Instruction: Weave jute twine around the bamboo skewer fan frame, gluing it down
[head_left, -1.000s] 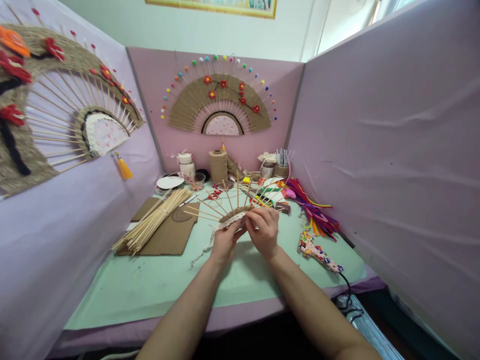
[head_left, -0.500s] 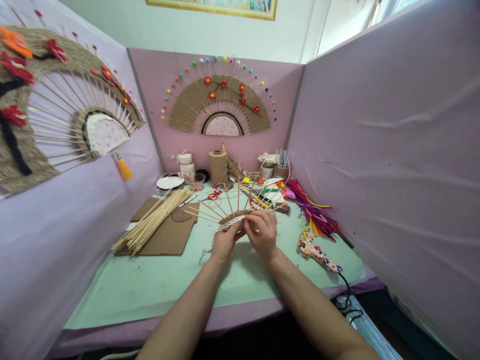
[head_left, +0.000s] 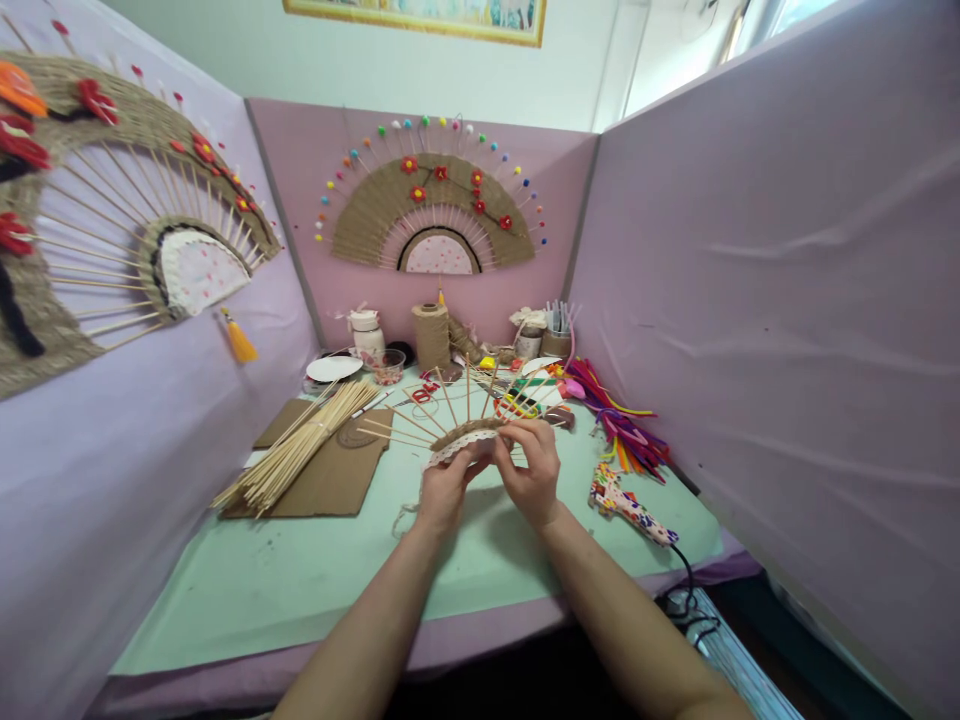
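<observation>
A small half-round fan frame (head_left: 466, 436) is held above the table, its thin wooden sticks spreading away from me and a band of twine woven along its arc. White patterned cloth shows at its base. My left hand (head_left: 444, 488) grips that base from the lower left, thumb against the cloth. At the right end of the woven band, my right hand (head_left: 531, 470) has thumb and forefinger pinched together; whether they hold twine or the fan's edge is hard to see. A loose strand of twine (head_left: 405, 515) hangs beside my left wrist.
A bundle of sticks (head_left: 307, 440) lies on cardboard (head_left: 349, 490) at left. On the right are a glue gun (head_left: 634, 508) and coloured pipe cleaners (head_left: 622, 425). A twine spool (head_left: 431, 338) and a white bottle (head_left: 366, 335) stand behind. Finished fans (head_left: 360, 225) hang on the partitions.
The view has shifted slightly to the right. My right fingers have opened out a little around the pinch, and the fan is tilted slightly, showing more of the white cloth.
</observation>
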